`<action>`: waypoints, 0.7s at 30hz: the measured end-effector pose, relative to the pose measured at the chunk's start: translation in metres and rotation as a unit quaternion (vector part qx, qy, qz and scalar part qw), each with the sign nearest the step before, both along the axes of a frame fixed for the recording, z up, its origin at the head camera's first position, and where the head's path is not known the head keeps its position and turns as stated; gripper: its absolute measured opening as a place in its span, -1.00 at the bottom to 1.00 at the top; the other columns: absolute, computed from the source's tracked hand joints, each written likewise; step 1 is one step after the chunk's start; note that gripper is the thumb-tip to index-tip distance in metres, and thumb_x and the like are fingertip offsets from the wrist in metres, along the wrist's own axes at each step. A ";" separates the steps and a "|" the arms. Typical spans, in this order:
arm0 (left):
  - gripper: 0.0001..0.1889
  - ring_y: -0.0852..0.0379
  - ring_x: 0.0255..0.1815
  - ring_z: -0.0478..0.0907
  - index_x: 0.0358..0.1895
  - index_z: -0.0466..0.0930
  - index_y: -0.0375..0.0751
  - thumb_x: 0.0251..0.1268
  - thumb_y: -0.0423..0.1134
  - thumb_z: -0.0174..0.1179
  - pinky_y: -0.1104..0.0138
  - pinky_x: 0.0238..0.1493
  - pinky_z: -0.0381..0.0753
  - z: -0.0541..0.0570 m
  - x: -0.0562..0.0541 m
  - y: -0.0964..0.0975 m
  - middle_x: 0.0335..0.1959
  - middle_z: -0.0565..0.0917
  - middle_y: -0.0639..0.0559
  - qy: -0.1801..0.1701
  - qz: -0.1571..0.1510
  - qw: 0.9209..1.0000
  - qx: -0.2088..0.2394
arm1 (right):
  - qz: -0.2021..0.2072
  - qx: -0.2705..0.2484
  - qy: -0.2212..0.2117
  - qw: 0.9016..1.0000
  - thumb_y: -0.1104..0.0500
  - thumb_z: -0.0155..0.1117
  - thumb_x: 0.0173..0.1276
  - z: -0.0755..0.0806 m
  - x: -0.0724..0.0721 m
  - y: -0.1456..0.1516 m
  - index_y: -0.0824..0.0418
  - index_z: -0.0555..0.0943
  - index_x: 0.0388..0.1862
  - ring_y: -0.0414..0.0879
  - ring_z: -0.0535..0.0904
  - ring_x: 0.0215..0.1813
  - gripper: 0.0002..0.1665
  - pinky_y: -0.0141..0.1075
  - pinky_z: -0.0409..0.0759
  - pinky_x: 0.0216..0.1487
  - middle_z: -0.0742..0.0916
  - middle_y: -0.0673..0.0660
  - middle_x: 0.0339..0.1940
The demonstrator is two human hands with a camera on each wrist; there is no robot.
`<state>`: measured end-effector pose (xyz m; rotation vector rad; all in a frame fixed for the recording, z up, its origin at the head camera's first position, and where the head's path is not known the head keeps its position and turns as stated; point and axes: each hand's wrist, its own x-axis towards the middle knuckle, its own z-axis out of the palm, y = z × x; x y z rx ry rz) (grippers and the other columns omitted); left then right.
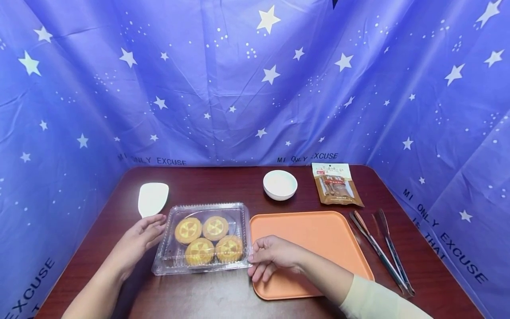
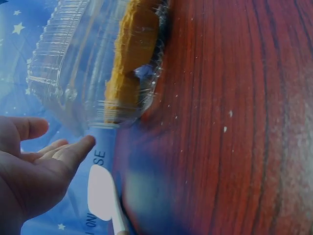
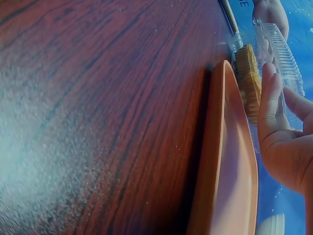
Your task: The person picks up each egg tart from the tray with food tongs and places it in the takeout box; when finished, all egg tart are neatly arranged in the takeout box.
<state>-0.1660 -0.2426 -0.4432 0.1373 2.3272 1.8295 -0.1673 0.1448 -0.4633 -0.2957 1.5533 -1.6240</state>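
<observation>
On the table's left half, a clear plastic box (image 1: 243, 210) with its lid down holds several round yellow pastries (image 1: 188, 230). At its near right corner, my right hand (image 1: 275, 257) pinches the rim between thumb and fingers; that hand (image 3: 288, 142) overlaps the near edge of the orange tray in the head view. My left hand (image 1: 137, 241) is beside the box's left wall with fingers loosely extended. In the left wrist view, the fingertips of this hand (image 2: 44, 171) are right by the box corner, with the thumb apart from the fingers.
The orange tray (image 1: 314, 226) lies right of the box. Beyond are a white spatula (image 1: 153, 198) at left, a white bowl (image 1: 280, 184) and a brown-and-white food packet (image 1: 336, 184). Metal tongs (image 1: 382, 252) lie right of the tray. A blue star-patterned curtain (image 1: 223, 88) surrounds the table.
</observation>
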 end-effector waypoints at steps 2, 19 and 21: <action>-0.36 0.25 0.28 0.46 0.47 0.00 -0.50 0.60 -0.08 -0.12 0.46 0.19 0.51 0.002 0.005 -0.001 0.48 0.16 -0.43 -0.002 -0.006 1.000 -0.015 | -0.004 -0.003 -0.002 1.000 0.23 0.22 0.38 -0.001 0.000 -0.001 0.23 0.45 -0.30 -0.04 0.76 -0.41 -0.87 -0.31 0.70 -0.47 0.78 0.22 -0.42; -0.59 -0.07 -0.03 0.65 0.12 0.35 -0.57 0.52 -0.19 0.00 0.14 -0.03 0.70 -0.004 0.022 -0.004 -0.05 0.60 -0.19 -0.124 -0.126 0.984 0.008 | -0.098 -0.004 0.008 0.995 0.31 0.17 0.38 -0.004 -0.018 0.005 0.32 0.47 -0.22 -0.10 0.73 -0.46 -0.91 -0.32 0.71 -0.45 0.76 0.21 -0.43; -0.66 -0.11 -0.02 0.66 0.03 0.39 -0.51 0.52 -0.20 0.00 0.14 -0.03 0.70 -0.005 0.023 -0.006 -0.09 0.60 -0.16 -0.124 -0.149 0.981 0.015 | -0.103 -0.003 0.012 0.995 0.32 0.16 0.37 -0.004 -0.018 0.004 0.32 0.46 -0.22 -0.11 0.72 -0.47 -0.92 -0.31 0.71 -0.44 0.75 0.21 -0.44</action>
